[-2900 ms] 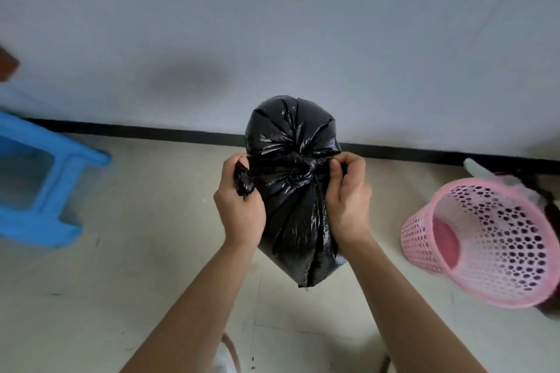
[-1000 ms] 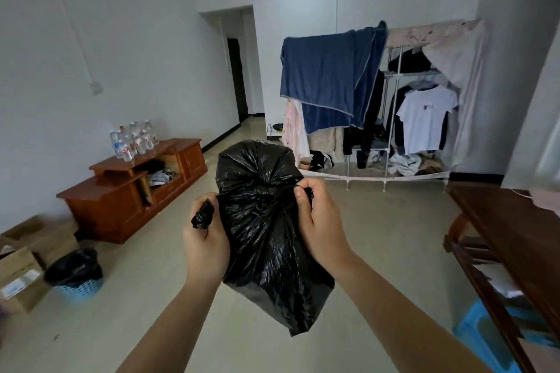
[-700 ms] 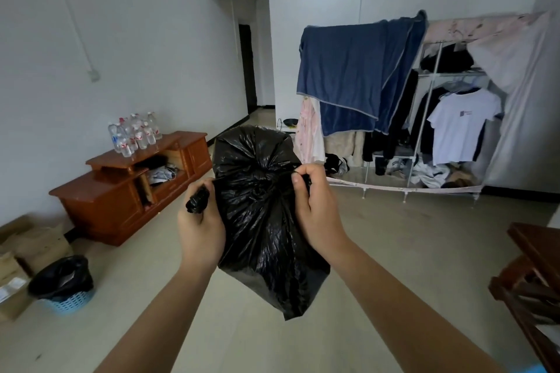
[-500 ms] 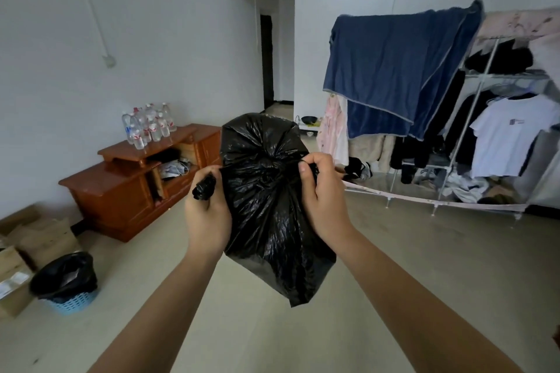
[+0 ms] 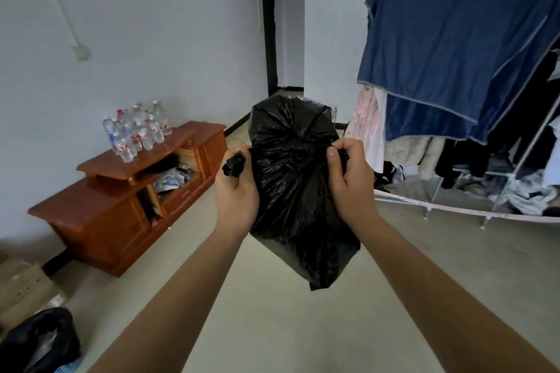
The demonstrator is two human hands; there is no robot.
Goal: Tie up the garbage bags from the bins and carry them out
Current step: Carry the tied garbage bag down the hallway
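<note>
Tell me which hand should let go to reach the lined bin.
Probably the left hand: the lined bin stands at the lower left, while the right hand also grips the garbage bag.

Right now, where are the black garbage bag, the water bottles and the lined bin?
black garbage bag (image 5: 298,197): head view, middle of its crinkled body.
water bottles (image 5: 137,130): head view, centre of the cluster.
lined bin (image 5: 39,339): head view, on its black liner.

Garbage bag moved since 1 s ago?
Yes. The garbage bag went forward: the wooden cabinet looms nearer, and the doorway now sits behind it.
</note>
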